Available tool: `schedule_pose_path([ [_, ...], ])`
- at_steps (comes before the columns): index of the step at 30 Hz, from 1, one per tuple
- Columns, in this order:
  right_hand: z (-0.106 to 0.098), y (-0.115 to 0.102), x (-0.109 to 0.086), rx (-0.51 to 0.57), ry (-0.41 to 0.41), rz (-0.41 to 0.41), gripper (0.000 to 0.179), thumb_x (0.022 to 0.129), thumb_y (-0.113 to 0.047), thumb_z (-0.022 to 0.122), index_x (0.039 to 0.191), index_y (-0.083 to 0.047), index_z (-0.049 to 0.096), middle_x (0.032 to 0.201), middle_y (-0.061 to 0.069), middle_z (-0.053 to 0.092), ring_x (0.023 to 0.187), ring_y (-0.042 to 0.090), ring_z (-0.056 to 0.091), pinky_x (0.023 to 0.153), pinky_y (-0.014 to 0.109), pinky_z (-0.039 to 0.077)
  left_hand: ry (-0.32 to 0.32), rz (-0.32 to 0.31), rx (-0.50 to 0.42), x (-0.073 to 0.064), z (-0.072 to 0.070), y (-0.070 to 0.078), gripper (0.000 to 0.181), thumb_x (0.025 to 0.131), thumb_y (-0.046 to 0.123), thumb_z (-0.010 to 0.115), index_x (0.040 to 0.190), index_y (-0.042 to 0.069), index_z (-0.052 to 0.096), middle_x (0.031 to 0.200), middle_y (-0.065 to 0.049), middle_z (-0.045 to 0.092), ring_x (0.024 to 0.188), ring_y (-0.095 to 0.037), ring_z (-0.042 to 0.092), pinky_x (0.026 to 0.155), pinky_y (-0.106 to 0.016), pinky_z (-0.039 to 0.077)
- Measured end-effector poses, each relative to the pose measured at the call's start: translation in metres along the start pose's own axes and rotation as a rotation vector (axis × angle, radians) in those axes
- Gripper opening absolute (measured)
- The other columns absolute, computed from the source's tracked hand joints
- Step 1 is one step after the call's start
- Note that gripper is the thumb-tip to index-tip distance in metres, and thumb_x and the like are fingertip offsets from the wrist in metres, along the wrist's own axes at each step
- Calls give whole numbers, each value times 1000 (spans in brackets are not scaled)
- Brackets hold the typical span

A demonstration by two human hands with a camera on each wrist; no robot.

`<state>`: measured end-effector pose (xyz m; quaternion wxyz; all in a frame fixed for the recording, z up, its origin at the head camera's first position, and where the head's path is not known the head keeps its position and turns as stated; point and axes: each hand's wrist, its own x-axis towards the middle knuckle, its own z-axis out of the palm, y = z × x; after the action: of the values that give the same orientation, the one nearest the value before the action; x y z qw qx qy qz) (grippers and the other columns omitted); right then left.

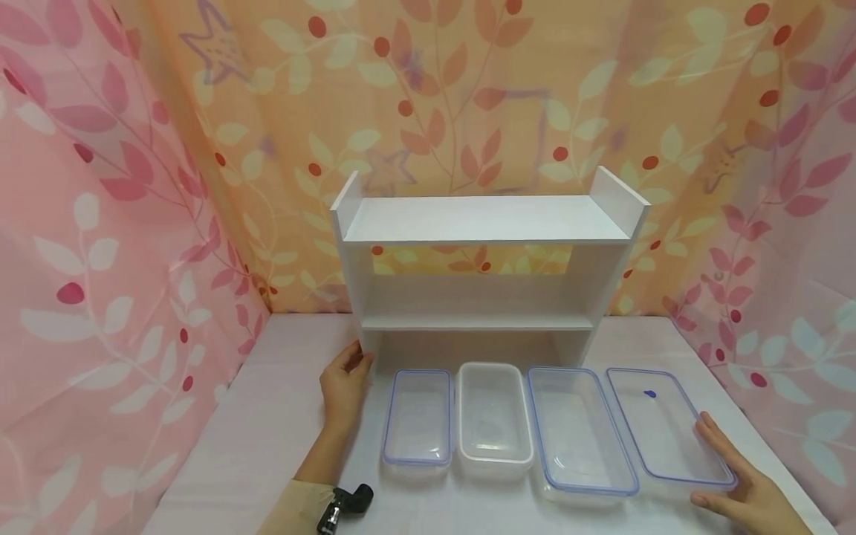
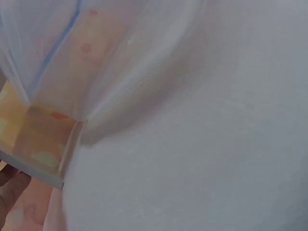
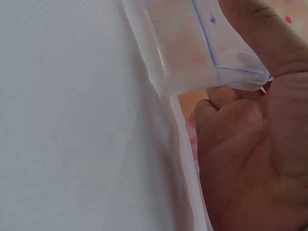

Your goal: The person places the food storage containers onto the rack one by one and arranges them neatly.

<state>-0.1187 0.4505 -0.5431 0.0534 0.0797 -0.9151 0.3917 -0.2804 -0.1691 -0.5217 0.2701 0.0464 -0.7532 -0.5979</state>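
A white two-tier shelf (image 1: 488, 219) stands at the back of the table. My left hand (image 1: 342, 386) is at its lower left side panel, fingertips right at the panel's front edge; in the left wrist view, fingers (image 2: 15, 188) touch that edge from outside. Before the shelf stands a row of clear plastic food containers: a small blue-rimmed one (image 1: 417, 420), a white-rimmed one (image 1: 496, 416), a larger blue-rimmed one (image 1: 582, 431) and the rightmost blue-rimmed one (image 1: 669, 431). My right hand (image 1: 752, 483) holds the rightmost container's near right corner, thumb in front, fingers along the right side.
Floral curtains (image 1: 428, 89) enclose the white-covered table (image 1: 267, 416) at the back and both sides. A black device (image 1: 348, 505) is strapped to the left sleeve. A blue mark (image 1: 649, 394) shows on the rightmost container.
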Motion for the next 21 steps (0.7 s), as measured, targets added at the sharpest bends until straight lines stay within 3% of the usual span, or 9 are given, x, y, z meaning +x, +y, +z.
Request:
schedule_pose_path([
  [2,-1,0,-1,-1,2,8,102,90,-9,78,166,-21,10,164,-32,-11,131,-30,-12,101,3,-10,9,5,-3,-1,2,0,37,90,9,79,125,0,72,112,-16,76,104,-29,73,75,-8,53],
  [3,-2,0,-1,-13,6,9,102,90,-9,78,166,-21,10,165,-31,-11,132,-30,-12,92,-2,-6,10,7,-8,-2,3,1,36,90,9,79,125,0,72,112,-16,76,104,-29,73,76,-8,53],
  [6,-3,1,-4,-31,16,32,103,91,-12,78,166,-23,8,164,-32,-12,131,-31,-13,90,0,-7,-6,22,-17,-1,5,2,35,91,8,78,124,-1,72,112,-16,76,103,-29,72,77,-8,53],
  [15,-9,4,-10,-33,77,61,101,93,-17,77,166,-24,7,161,-37,-10,130,-31,-10,94,-2,-3,-80,39,-7,4,7,12,38,90,9,79,127,0,70,117,-17,75,108,-32,72,79,-11,54],
  [21,-16,2,-9,-49,139,102,102,93,-23,77,165,-30,5,158,-39,-10,127,-33,-6,96,-3,-2,-109,48,-18,5,4,9,42,91,9,78,131,1,68,117,-18,74,110,-32,71,81,-13,55],
])
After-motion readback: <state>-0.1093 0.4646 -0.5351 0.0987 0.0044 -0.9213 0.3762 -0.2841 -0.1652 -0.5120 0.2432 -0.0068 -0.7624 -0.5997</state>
